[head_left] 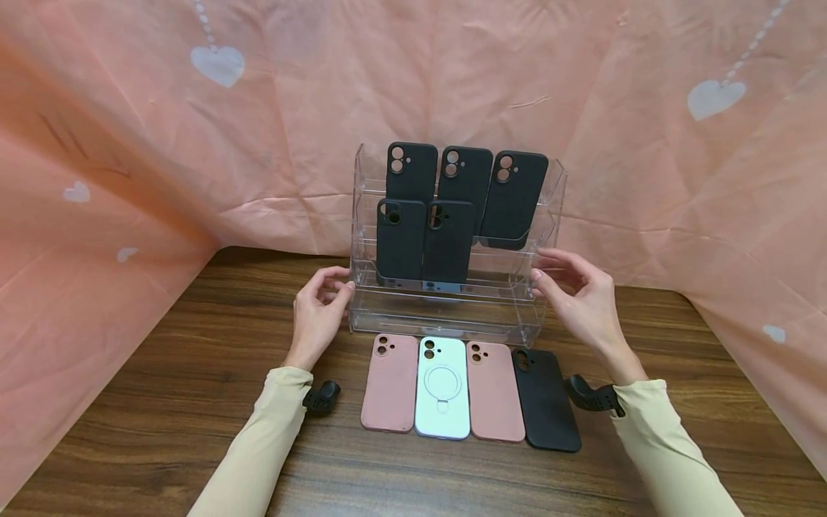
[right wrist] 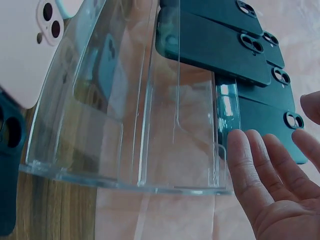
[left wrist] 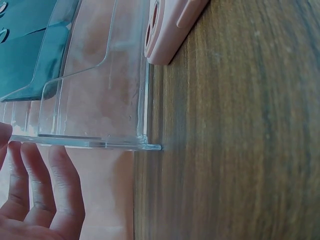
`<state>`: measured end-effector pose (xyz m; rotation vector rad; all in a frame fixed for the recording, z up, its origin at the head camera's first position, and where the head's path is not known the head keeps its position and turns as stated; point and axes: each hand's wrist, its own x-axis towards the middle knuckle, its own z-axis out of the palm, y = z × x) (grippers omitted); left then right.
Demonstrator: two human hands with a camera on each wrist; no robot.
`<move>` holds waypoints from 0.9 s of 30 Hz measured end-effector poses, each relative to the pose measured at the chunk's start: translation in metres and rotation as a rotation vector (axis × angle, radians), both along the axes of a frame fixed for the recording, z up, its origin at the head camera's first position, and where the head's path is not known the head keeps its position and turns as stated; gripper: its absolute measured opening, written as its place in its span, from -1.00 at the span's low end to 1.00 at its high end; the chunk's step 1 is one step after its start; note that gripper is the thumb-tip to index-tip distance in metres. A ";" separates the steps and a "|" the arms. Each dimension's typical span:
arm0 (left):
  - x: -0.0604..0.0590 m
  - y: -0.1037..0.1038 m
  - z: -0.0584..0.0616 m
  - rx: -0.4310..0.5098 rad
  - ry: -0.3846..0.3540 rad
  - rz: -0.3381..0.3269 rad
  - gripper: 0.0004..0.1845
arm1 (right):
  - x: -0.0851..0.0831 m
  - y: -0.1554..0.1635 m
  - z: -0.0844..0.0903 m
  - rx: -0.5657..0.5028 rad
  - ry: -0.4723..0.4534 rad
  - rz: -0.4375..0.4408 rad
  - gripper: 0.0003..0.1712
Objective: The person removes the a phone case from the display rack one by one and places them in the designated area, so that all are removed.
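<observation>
My cream sleeves (head_left: 265,438) run off the head view's bottom edge, while two rear black cases (head_left: 413,176) stand with their lower parts hidden behind the front black pair (head_left: 449,248). At my left wrist, the frame crops my left hand (left wrist: 45,200) and the left-end pink case (left wrist: 172,30). At my right, it cuts off my right hand (right wrist: 282,200), the loose black case (right wrist: 7,190) and the other pink case (right wrist: 20,60); just a sliver of the white case (right wrist: 70,6) shows.

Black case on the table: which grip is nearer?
Right. The right grip is just beyond the black case, by the right side of the clear rack; the left grip is by the rack's left side.
</observation>
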<state>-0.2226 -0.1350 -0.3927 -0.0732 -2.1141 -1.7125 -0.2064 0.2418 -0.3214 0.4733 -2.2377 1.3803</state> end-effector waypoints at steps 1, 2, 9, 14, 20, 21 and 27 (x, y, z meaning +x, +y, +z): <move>0.000 0.000 0.000 0.001 -0.001 0.000 -0.77 | -0.001 -0.001 0.000 -0.001 0.000 0.001 -0.57; 0.000 0.000 0.000 0.002 -0.001 0.001 -0.77 | -0.002 -0.003 0.001 -0.004 -0.002 0.002 -0.57; -0.001 0.000 -0.001 0.009 -0.006 0.004 -0.77 | -0.009 -0.013 0.001 -0.002 -0.004 0.029 -0.54; -0.002 0.000 -0.001 0.012 -0.003 0.002 -0.77 | -0.014 -0.023 0.001 0.013 -0.014 0.034 -0.55; -0.001 0.001 -0.001 0.011 -0.003 0.007 -0.76 | -0.022 -0.037 0.002 0.019 -0.038 0.049 -0.52; -0.001 0.001 -0.001 0.010 -0.002 0.008 -0.76 | -0.023 -0.039 0.002 0.015 -0.045 0.052 -0.52; -0.002 0.000 -0.001 0.007 0.000 0.006 -0.76 | -0.032 -0.053 -0.002 -0.009 -0.085 0.061 -0.50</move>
